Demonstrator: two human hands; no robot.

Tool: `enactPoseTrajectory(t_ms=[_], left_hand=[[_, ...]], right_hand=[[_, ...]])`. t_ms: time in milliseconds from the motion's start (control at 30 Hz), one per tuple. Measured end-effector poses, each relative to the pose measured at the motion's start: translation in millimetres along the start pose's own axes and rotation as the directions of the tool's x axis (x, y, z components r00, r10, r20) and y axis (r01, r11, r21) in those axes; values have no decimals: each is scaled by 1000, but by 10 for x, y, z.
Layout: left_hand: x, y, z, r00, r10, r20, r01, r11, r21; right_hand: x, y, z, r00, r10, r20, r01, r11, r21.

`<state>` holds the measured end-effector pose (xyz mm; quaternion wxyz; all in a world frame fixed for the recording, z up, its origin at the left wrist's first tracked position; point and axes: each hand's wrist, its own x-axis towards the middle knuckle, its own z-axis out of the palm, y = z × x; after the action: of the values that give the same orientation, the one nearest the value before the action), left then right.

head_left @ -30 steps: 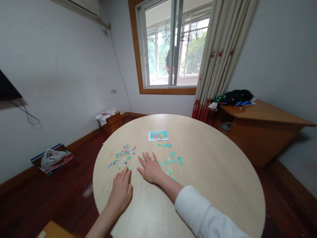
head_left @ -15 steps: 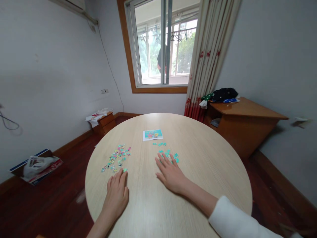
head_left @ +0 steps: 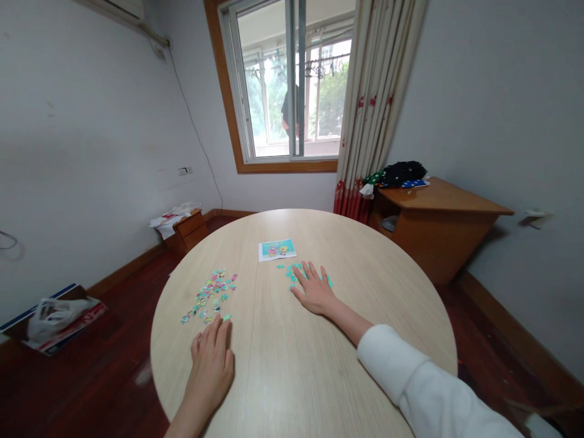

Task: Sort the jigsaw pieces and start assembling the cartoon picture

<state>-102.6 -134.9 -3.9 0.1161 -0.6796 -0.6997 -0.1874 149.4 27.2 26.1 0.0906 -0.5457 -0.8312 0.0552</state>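
My right hand point(head_left: 314, 291) lies spread over a small group of teal jigsaw puzzle pieces point(head_left: 291, 275), covering part of them. My left hand point(head_left: 213, 359) rests on the table with fingers stretched forward, fingertips beside a light green puzzle piece point(head_left: 227, 317). Just beyond it is a looser pile of mixed pink, yellow and teal puzzle pieces point(head_left: 212, 291). A printed picture card point(head_left: 277, 250) with cartoon figures on a teal ground lies flat behind the teal pieces.
The round wooden table point(head_left: 274, 389) fills the middle. Behind it are a window point(head_left: 269, 79) and a curtain point(head_left: 369, 91). A brown desk point(head_left: 447, 225) with clothes point(head_left: 404, 174) stands right; a small cabinet point(head_left: 189, 230) and a plastic bag point(head_left: 57, 316) are on the left.
My right hand has slid forward, away from me, over the teal pieces, which lie closer together near the picture card. My left hand stays about where it was. The view has shifted slightly.
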Motion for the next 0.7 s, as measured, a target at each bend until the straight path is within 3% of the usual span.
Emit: enactPoseTrajectory(t_ms=[100, 200, 300, 600, 700], left_hand=[[9, 20, -23, 1000, -7, 4, 7, 1000, 19], [15, 22, -33, 1000, -18, 10, 18, 999, 27], [11, -8, -23, 1000, -12, 25, 11, 999, 31], [5, 53, -51, 999, -42, -14, 43, 998, 52], [26, 78, -58, 999, -50, -19, 51, 998, 40]], right_hand=[[49, -118, 22, 998, -29, -53, 28, 999, -15], [117, -273, 77, 994, -99, -34, 99, 995, -11], [251, -350, 135, 1000, -18, -5, 18, 1000, -9], [511, -13, 149, 973, 232, -16, -232, 972, -33], [483, -40, 133, 982, 142, -128, -149, 988, -44]])
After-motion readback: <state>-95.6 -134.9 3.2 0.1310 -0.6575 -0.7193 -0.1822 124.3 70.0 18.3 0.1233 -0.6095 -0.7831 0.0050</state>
